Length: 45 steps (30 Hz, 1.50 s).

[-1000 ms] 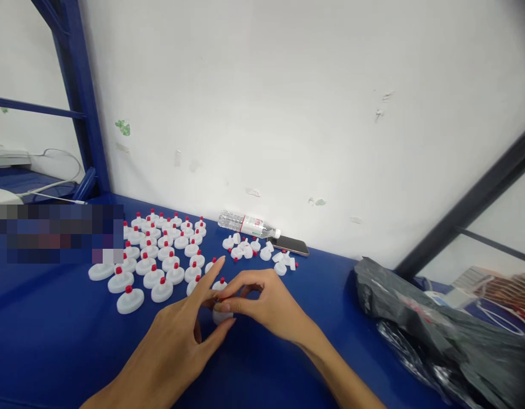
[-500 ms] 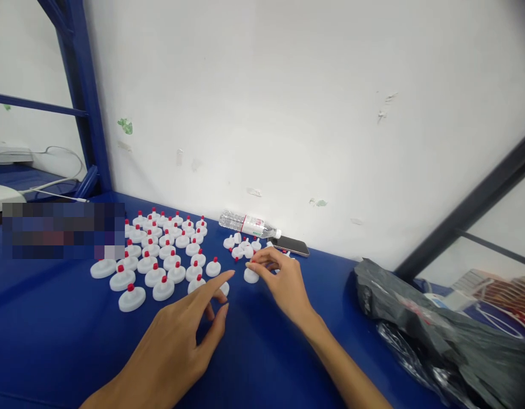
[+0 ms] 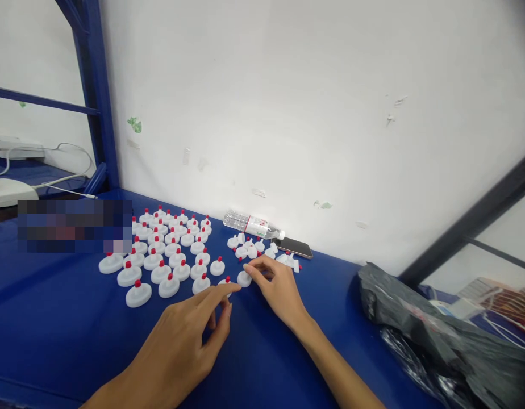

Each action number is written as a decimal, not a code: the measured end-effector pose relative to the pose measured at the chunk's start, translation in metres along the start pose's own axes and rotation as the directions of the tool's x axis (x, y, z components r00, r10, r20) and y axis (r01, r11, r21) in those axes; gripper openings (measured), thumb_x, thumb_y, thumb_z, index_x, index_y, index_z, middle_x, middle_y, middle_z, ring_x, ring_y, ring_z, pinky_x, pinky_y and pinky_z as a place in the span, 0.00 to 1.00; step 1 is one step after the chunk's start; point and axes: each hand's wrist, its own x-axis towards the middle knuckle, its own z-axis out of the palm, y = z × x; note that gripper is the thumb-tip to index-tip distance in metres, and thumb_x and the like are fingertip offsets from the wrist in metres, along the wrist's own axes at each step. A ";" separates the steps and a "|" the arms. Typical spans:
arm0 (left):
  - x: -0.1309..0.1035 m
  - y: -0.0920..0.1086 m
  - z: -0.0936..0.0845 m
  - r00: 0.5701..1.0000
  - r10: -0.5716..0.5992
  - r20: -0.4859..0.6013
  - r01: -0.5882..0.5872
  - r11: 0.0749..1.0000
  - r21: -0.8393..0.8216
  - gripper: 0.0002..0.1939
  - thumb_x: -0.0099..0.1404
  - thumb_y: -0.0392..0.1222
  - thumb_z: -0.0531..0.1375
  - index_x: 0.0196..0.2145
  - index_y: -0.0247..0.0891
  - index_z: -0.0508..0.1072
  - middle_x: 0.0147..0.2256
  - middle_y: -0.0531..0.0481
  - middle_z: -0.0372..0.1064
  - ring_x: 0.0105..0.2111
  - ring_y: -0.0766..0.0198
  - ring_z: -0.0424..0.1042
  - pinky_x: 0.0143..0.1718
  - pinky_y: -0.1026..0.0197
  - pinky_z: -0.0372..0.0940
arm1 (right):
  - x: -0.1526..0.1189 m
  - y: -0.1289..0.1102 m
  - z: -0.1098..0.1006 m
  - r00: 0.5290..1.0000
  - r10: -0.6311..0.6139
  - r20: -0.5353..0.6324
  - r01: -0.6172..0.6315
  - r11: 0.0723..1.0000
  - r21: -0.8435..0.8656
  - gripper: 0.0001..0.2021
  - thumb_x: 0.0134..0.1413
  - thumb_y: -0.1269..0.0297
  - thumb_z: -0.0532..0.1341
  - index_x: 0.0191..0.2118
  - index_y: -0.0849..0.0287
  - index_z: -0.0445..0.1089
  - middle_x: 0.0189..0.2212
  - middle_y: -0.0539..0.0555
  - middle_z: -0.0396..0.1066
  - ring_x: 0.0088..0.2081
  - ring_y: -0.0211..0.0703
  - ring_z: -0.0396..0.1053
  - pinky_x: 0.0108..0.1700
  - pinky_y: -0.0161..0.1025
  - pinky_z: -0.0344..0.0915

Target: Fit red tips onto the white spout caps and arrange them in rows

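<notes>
Several white caps with red tips (image 3: 160, 258) stand in rows on the blue table (image 3: 53, 318). A loose pile of white caps and small red pieces (image 3: 251, 250) lies behind my hands. My right hand (image 3: 277, 287) pinches a plain white cap (image 3: 244, 279) at its fingertips, just in front of that pile. My left hand (image 3: 186, 341) rests on the table with fingers apart and holds nothing. Its index fingertip lies next to a red-tipped cap (image 3: 226, 282) at the near end of the rows.
A clear water bottle (image 3: 254, 225) lies on its side against the white wall, with a phone (image 3: 295, 247) beside it. A black plastic bag (image 3: 437, 335) fills the right side. A blue frame post (image 3: 96, 96) stands at the left, with a white device and cables (image 3: 11, 190) beyond it.
My hands have parted from working one cap together. The right hand reached to the loose pile and took a white cap, then drew it back a little. The left hand stayed low.
</notes>
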 end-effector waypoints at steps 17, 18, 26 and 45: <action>0.000 0.000 0.001 0.999 0.005 0.046 -0.005 1.000 0.005 0.14 0.73 0.39 0.54 0.53 0.46 0.72 0.34 0.58 0.78 0.21 0.71 0.72 0.22 0.68 0.63 | 0.005 0.008 0.002 0.995 0.091 -0.033 -0.085 0.984 0.155 0.16 0.68 0.52 0.57 0.50 0.55 0.75 0.44 0.56 0.79 0.43 0.47 0.77 0.41 0.41 0.73; -0.001 0.000 0.001 0.999 0.001 0.049 -0.001 1.000 0.004 0.14 0.73 0.39 0.54 0.54 0.46 0.72 0.33 0.58 0.77 0.21 0.70 0.72 0.22 0.68 0.63 | 0.006 0.010 -0.001 0.996 0.029 -0.084 -0.028 0.999 0.021 0.15 0.69 0.55 0.56 0.50 0.54 0.76 0.46 0.55 0.79 0.45 0.48 0.76 0.44 0.43 0.73; -0.002 0.001 0.002 0.997 0.009 0.074 -0.008 1.000 -0.009 0.14 0.74 0.39 0.52 0.52 0.45 0.72 0.32 0.58 0.76 0.22 0.70 0.73 0.28 0.66 0.65 | 0.011 0.017 0.002 0.965 -0.222 0.137 0.257 0.722 -0.643 0.21 0.73 0.61 0.50 0.67 0.51 0.64 0.69 0.57 0.59 0.70 0.55 0.53 0.69 0.60 0.53; 0.002 -0.006 0.003 0.998 -0.055 0.010 0.054 0.995 0.081 0.25 0.73 0.47 0.57 0.66 0.49 0.62 0.43 0.53 0.76 0.25 0.68 0.75 0.26 0.66 0.69 | 0.000 -0.012 -0.014 0.967 0.087 0.242 -0.178 0.903 0.390 0.25 0.47 0.59 0.76 0.51 0.50 0.72 0.47 0.51 0.75 0.37 0.41 0.78 0.42 0.38 0.74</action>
